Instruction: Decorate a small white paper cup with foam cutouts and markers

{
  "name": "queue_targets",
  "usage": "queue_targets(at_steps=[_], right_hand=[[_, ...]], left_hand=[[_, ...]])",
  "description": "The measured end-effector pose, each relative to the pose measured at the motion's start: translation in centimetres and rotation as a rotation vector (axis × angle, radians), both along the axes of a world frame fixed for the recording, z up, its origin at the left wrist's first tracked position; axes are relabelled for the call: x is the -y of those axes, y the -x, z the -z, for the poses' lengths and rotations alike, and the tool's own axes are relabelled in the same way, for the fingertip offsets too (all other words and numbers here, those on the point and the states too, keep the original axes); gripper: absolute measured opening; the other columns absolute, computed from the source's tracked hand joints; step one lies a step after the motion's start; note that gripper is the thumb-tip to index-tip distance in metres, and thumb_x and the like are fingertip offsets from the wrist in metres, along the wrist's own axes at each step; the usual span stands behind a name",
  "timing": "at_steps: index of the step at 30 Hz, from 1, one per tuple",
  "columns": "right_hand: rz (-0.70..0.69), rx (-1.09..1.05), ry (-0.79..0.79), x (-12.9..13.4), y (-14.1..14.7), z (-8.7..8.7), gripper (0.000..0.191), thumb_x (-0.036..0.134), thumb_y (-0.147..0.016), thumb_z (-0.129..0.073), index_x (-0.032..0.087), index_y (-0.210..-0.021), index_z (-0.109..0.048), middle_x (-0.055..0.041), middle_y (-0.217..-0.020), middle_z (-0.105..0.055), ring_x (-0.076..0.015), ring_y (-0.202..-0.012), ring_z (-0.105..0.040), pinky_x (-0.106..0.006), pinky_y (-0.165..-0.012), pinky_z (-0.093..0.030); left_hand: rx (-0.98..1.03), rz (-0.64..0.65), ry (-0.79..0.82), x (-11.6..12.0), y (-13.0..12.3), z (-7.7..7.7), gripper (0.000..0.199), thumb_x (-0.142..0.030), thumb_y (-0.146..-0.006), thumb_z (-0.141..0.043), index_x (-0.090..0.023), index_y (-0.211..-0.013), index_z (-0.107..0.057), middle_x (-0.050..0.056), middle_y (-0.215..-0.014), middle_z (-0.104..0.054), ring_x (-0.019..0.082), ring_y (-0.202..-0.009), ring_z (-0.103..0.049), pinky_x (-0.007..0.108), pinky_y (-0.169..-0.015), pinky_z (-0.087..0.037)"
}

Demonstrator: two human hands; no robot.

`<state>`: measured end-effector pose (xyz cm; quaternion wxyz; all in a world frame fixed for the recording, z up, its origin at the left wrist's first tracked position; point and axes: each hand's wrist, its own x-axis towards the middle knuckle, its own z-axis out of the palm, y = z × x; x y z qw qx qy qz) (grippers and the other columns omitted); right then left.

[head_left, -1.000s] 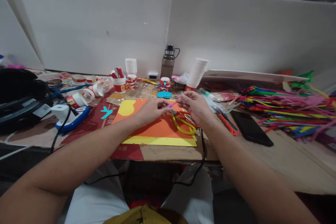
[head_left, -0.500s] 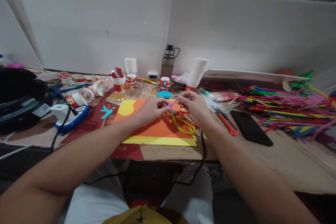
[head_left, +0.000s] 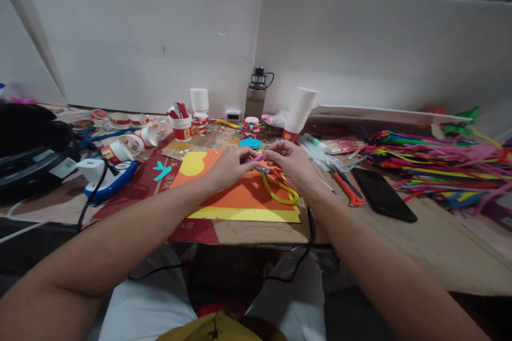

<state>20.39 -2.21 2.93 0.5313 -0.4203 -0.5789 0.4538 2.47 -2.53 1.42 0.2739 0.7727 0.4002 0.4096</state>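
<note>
Between both hands, over the orange paper (head_left: pixel 236 192), is a small purple strip (head_left: pixel 258 158) whose kind I cannot make out. My left hand (head_left: pixel 232 167) pinches its left end. My right hand (head_left: pixel 287 160) has thumb and forefinger closed at its right end, the fingertips almost meeting the left ones. Just below the hands lie scissors with yellow handles (head_left: pixel 276 194), their blades partly hidden by the fingers. Yellow sheets (head_left: pixel 248 215) show under the orange paper, and a yellow cut-out (head_left: pixel 193 164) rests near its upper left corner.
Blue discs (head_left: pixel 250 143), a drink bottle (head_left: pixel 256 97) and stacked paper cups (head_left: pixel 302 109) stand behind the hands. To the right are a red-handled tool (head_left: pixel 350 191), a phone (head_left: pixel 383 195) and bundled pipe cleaners (head_left: pixel 436 170). A blue-and-white power strip (head_left: pixel 114 181) sits left.
My right hand has shifted slightly left, closer to my left hand. Less of the purple strip shows between the fingers. My left hand has barely moved.
</note>
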Motion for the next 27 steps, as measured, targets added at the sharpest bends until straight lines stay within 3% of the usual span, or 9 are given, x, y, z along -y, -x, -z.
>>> queue_targets(at_steps=[5,11,17,22,27], right_hand=[[0.006,0.006,-0.038,0.0,-0.1,0.2,0.032,0.039,-0.061,-0.083,0.019,-0.073,-0.060,0.0011,-0.068,-0.068,-0.0118,-0.062,-0.062,-0.025,-0.060,-0.051],[-0.040,-0.007,-0.117,0.2,-0.3,0.1,0.026,0.033,-0.062,-0.083,0.020,-0.073,-0.062,-0.0019,-0.082,-0.074,-0.0150,-0.075,-0.067,-0.031,-0.075,-0.055],[-0.018,-0.010,-0.083,0.5,0.0,0.0,0.030,0.037,-0.059,-0.084,0.020,-0.071,-0.061,-0.0015,-0.081,-0.073,-0.0159,-0.077,-0.067,-0.032,-0.077,-0.055],[-0.011,0.039,-0.089,0.2,0.2,0.5,0.025,0.035,-0.064,-0.080,0.021,-0.071,-0.061,-0.0005,-0.074,-0.070,-0.0154,-0.071,-0.065,-0.031,-0.071,-0.053],[-0.077,0.178,-0.186,0.1,0.8,0.5,0.014,0.029,-0.071,-0.071,0.021,-0.079,-0.063,0.0005,-0.075,-0.068,-0.0143,-0.071,-0.063,-0.029,-0.069,-0.051]], left_hand=[[0.006,0.000,-0.041,0.3,-0.1,-0.3,0.019,-0.032,-0.086,-0.060,-0.015,-0.089,-0.069,0.003,-0.078,-0.068,0.012,-0.066,-0.052,0.025,-0.061,-0.039],[0.026,0.002,-0.094,0.7,-0.1,-0.6,0.015,-0.030,-0.085,-0.062,-0.015,-0.087,-0.067,0.002,-0.079,-0.069,0.011,-0.065,-0.054,0.025,-0.062,-0.041],[-0.008,-0.029,-0.105,1.0,0.0,-1.1,0.012,-0.027,-0.084,-0.062,-0.016,-0.083,-0.067,0.002,-0.077,-0.069,0.012,-0.065,-0.054,0.026,-0.062,-0.040],[-0.032,-0.021,-0.088,0.5,0.0,-0.5,0.014,-0.029,-0.084,-0.062,-0.016,-0.082,-0.066,0.003,-0.076,-0.067,0.012,-0.066,-0.053,0.026,-0.063,-0.039],[0.088,0.002,0.014,-0.5,-0.7,0.3,0.021,-0.036,-0.084,-0.062,-0.016,-0.089,-0.059,0.001,-0.077,-0.064,0.012,-0.067,-0.055,0.026,-0.062,-0.041]])
